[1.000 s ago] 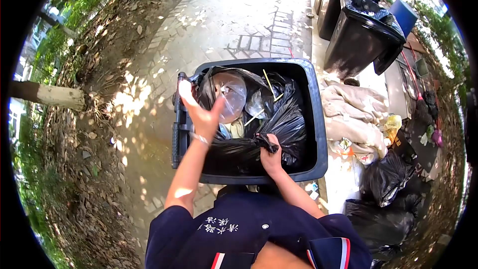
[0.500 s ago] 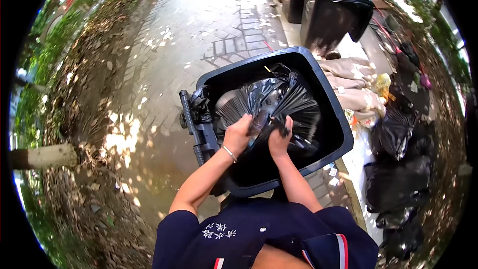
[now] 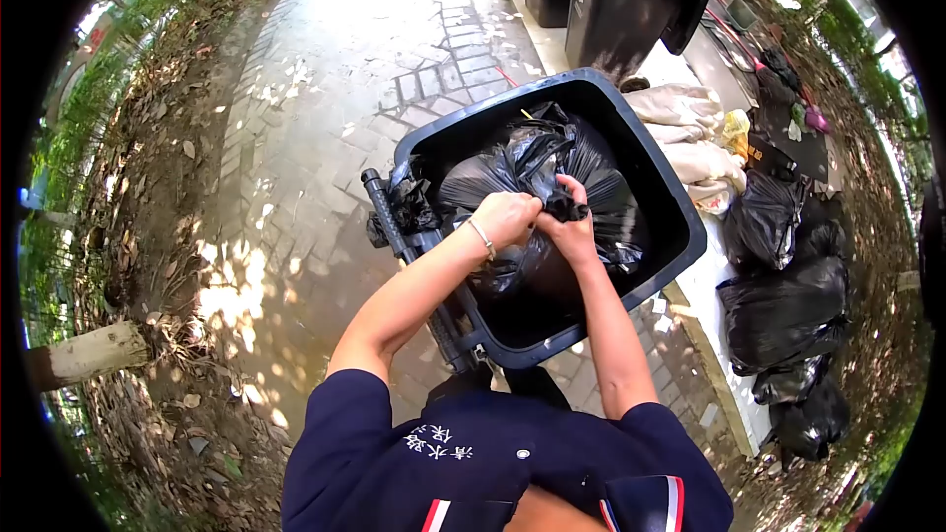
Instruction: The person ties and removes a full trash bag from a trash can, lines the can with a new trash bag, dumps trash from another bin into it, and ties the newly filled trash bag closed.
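A full black garbage bag (image 3: 606, 197) sits inside a large dark wheeled bin (image 3: 670, 172), its plastic gathered toward the top. My left hand (image 3: 507, 218), with a bracelet at the wrist, is closed on the gathered plastic near the bag's middle. Right beside it, touching or almost touching, my right hand (image 3: 572, 229) grips the bunched black neck of the bag, and a dark tuft sticks out between thumb and fingers. The exact hold of the left fingertips is hidden behind the hand.
Another dark bin (image 3: 626, 15) lined with plastic stands at the back right. Pale sacks (image 3: 680, 128) lie beyond my bin's right rim. Several tied black bags (image 3: 788, 310) are piled along the right kerb. A tree trunk (image 3: 94, 355) is at the left, beside the paved path (image 3: 315, 138).
My hands have come together over the bag, the left moving right and up toward the right hand. The plastic neck is now more tightly bunched. The whole view has shifted slightly.
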Demonstrator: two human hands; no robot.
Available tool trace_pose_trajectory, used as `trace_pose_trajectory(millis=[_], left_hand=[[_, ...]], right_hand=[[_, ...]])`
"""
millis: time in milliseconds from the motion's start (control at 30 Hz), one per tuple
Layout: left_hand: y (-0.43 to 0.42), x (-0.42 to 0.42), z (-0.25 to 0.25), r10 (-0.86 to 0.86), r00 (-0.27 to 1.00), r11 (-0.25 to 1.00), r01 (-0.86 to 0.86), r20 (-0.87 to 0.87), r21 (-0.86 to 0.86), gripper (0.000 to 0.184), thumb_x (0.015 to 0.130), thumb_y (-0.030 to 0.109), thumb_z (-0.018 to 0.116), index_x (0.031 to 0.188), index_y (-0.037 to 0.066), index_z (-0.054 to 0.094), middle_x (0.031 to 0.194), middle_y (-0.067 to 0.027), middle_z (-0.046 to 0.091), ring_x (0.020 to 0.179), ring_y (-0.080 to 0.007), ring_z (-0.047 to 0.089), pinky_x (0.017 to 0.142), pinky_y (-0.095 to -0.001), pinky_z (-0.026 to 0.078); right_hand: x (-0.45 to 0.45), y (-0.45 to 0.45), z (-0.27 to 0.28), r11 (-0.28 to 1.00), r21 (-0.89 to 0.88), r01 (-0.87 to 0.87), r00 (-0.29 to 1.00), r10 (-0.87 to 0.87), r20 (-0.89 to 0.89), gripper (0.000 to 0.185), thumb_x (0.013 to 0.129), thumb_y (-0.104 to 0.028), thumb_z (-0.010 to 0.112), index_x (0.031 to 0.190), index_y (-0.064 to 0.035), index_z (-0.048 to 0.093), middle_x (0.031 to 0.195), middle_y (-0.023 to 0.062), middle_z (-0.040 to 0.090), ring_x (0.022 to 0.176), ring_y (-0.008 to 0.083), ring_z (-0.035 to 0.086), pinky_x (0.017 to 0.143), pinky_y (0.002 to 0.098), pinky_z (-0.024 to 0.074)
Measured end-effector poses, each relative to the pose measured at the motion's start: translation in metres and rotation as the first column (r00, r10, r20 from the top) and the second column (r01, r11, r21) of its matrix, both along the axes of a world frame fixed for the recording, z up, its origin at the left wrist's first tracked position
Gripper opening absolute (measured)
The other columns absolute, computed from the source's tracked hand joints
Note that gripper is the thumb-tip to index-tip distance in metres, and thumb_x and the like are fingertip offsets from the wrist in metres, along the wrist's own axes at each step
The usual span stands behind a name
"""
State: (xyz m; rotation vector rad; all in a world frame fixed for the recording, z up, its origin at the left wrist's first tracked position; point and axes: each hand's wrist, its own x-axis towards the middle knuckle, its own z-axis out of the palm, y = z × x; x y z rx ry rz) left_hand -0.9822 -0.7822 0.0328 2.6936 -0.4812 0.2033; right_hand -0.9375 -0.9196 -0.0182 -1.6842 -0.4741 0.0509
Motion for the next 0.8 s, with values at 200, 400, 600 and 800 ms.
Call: trace_pose_trajectory(millis=[200, 400, 600, 800], left_hand=[[-0.006, 0.014, 0.013, -0.038, 0.99, 0.975, 0.006, 0.138, 0.224, 0.012, 0.063, 0.019, 0.054, 0.062, 0.007, 0.053, 0.069, -0.0057, 0.051, 0.067, -0.0207, 0.054, 0.054, -0.0317, 0.046], [-0.018, 0.006, -0.012, 0.067, 0.994, 0.991, -0.055, 0.09, -0.126, 0.009, 0.066, 0.006, 0.048, 0.066, 0.002, 0.056, 0.081, -0.0099, 0.052, 0.074, -0.0253, 0.054, 0.06, -0.0328, 0.046], [-0.016, -0.028, 0.017, 0.103, 0.994, 0.933, -0.081, 0.047, -0.35, 0.062, 0.06, 0.009, 0.065, 0.115, 0.004, 0.036, 0.115, -0.0195, 0.036, 0.105, -0.0331, 0.039, 0.085, -0.0338, 0.036], [0.0, -0.065, 0.014, 0.429, 0.857, 0.88, -0.468, -0.287, -0.082, 0.088, 0.059, 0.011, 0.067, 0.127, 0.009, 0.012, 0.106, -0.0215, 0.04, 0.088, -0.0362, 0.048, 0.071, -0.0356, 0.043]], right_hand=[[0.002, 0.004, 0.009, 0.949, -0.283, -0.141, 0.987, 0.156, 0.03, 0.094, 0.048, -0.029, 0.074, 0.126, -0.0204, 0.022, 0.092, 0.0096, 0.058, 0.085, 0.0242, 0.056, 0.076, 0.0303, 0.0418], [0.024, 0.005, -0.021, 0.939, -0.047, -0.34, 0.935, 0.333, -0.122, 0.04, 0.064, -0.007, 0.061, 0.102, -0.01, 0.052, 0.088, 0.0043, 0.059, 0.078, 0.0125, 0.055, 0.07, 0.0239, 0.0414], [0.019, 0.017, -0.024, 0.916, -0.4, -0.045, 0.994, 0.079, 0.07, 0.02, 0.073, -0.025, 0.048, 0.085, -0.0109, 0.054, 0.074, 0.0172, 0.056, 0.073, 0.0359, 0.053, 0.061, 0.0408, 0.0423], [0.012, 0.024, -0.018, 0.953, -0.273, 0.129, 0.988, -0.099, 0.123, 0.013, 0.071, -0.016, 0.05, 0.081, -0.0091, 0.053, 0.067, 0.0179, 0.054, 0.068, 0.0361, 0.053, 0.056, 0.0389, 0.041]])
